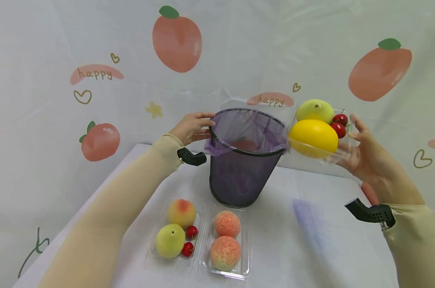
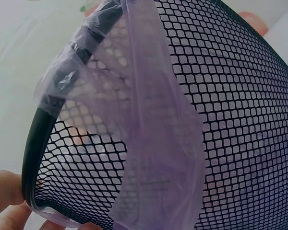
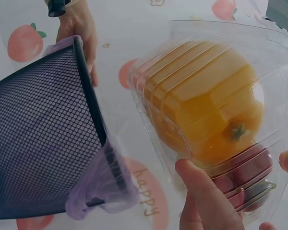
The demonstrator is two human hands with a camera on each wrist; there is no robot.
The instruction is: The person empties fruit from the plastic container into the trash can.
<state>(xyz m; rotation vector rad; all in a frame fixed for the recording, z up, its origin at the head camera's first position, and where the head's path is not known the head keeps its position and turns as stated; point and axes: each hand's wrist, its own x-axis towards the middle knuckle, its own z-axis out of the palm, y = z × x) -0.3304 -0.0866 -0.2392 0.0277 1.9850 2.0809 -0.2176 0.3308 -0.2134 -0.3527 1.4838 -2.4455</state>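
At its left rim, my left hand [image 1: 193, 129] grips a black mesh wastebasket [image 1: 240, 178], with the fingers curled at the edge in the left wrist view. A thin purple plastic bag [image 2: 158, 143] lines the basket and folds over its rim. My right hand [image 1: 368, 160] holds a clear plastic container [image 3: 182, 31] in the air, just right of the basket's rim. Inside the container are an orange-yellow fruit [image 1: 312, 138], a yellow-green fruit [image 1: 314, 111] and two red cherries [image 1: 338, 130]. The container's contents show through its ribbed plastic in the right wrist view.
On the white table [image 1: 286, 248], in front of the basket, lie two more clear trays. One holds a peach [image 1: 182, 213], a yellow-green fruit [image 1: 170, 241] and two cherries [image 1: 188, 249]; the other holds two speckled peaches [image 1: 226, 253]. A fruit-printed cloth [image 1: 217, 52] hangs behind.
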